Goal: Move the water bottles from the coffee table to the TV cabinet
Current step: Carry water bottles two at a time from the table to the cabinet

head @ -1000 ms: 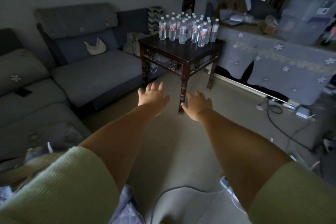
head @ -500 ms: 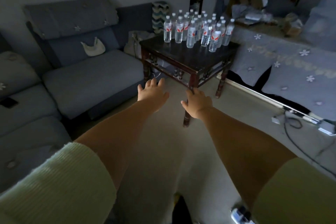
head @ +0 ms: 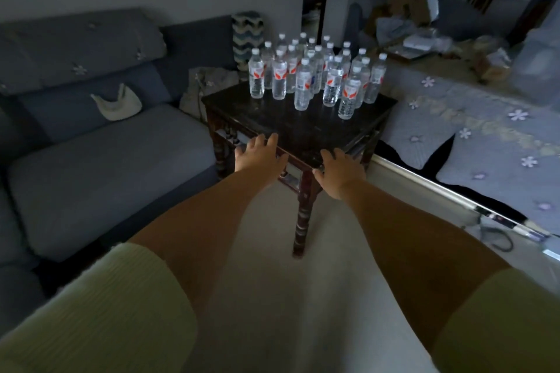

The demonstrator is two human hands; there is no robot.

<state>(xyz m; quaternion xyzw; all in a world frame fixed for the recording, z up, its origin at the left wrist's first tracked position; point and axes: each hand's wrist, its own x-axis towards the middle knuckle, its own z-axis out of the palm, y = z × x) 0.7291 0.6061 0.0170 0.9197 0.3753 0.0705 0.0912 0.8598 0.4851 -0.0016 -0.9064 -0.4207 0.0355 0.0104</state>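
Observation:
Several clear water bottles point(head: 315, 76) with white caps and red-marked labels stand clustered on the far part of a dark wooden coffee table point(head: 291, 127). My left hand point(head: 257, 156) is stretched out over the table's near left edge, fingers apart, holding nothing. My right hand point(head: 341, 171) reaches over the near corner, also open and empty. Both hands are well short of the bottles. A long low cabinet draped in a grey flowered cloth point(head: 472, 130) runs along the right.
A grey sofa point(head: 100, 148) fills the left side, with a pale bag point(head: 116, 103) on its seat. Boxes and clutter point(head: 424, 30) lie on the cabinet's far end. Cables point(head: 497, 236) and a power strip sit on the floor at the right.
The view has closed in on the coffee table. Both hands have moved forward from over the floor to the table's near edge. They remain empty.

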